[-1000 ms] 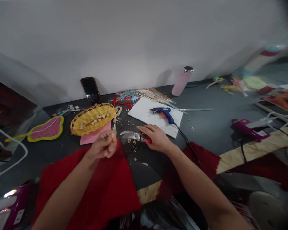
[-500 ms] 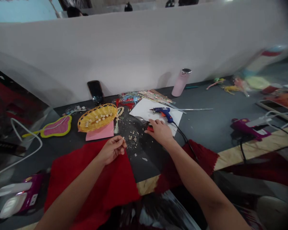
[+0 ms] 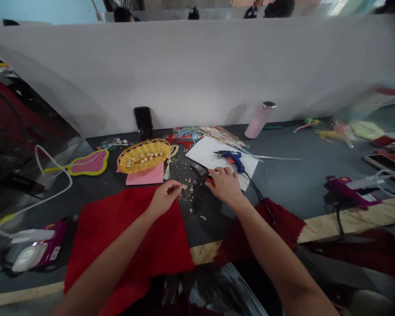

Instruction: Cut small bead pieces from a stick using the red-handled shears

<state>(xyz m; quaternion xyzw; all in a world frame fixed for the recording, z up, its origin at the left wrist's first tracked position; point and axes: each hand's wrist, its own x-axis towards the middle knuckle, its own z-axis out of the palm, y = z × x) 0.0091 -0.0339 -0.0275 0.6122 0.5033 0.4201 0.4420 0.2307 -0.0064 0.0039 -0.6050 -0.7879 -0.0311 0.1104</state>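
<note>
Left hand pinches a small pale piece by its end, probably to leave it exposed, beside scattered bits; right hand covers cutters, grip unclear; a basket sits far left, seemingly within reach.

Matt cloth at near left drapes a dull tabletop near metal-bladed cutters, smooth paper and a plastic glue gun; beyond, a rough-woven basket at left, a smooth, glossy-topped bottle at right.
</note>
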